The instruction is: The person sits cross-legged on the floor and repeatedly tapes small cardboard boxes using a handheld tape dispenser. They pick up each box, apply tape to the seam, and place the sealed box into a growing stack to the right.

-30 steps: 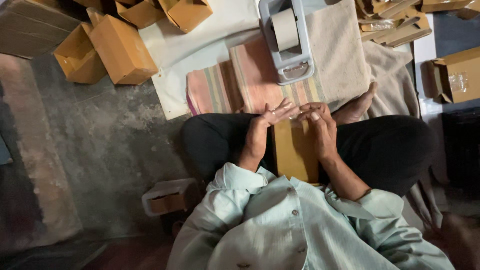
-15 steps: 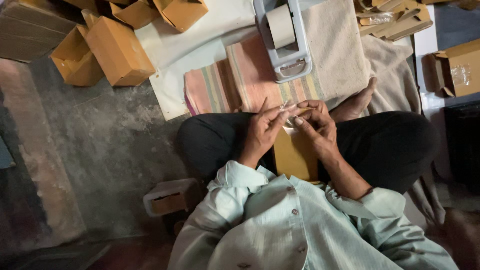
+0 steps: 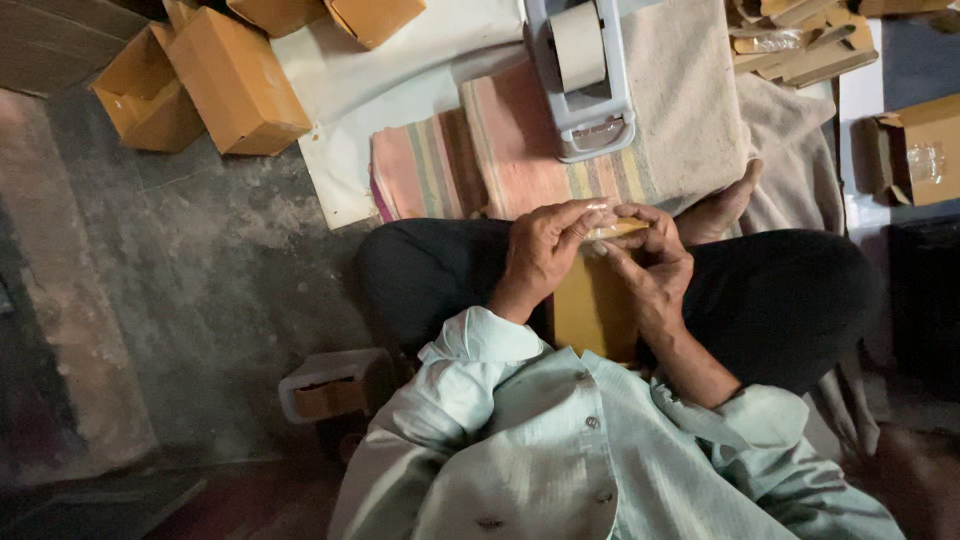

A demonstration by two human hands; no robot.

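While both hands pinch its top edge at frame centre, cardboard box (image 3: 592, 300): left hand (image 3: 540, 255), right hand (image 3: 650, 265) clamped; tape dispenser (image 3: 585, 75) above; flap-sealing step, firm pressing likely needed next.

Head camera looks steeply down, close over the seated person's lap.

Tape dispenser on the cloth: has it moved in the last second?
No. The grey tape dispenser keeps its place on the beige cloth, near end at the edge of the striped mat; only the camera shifted.
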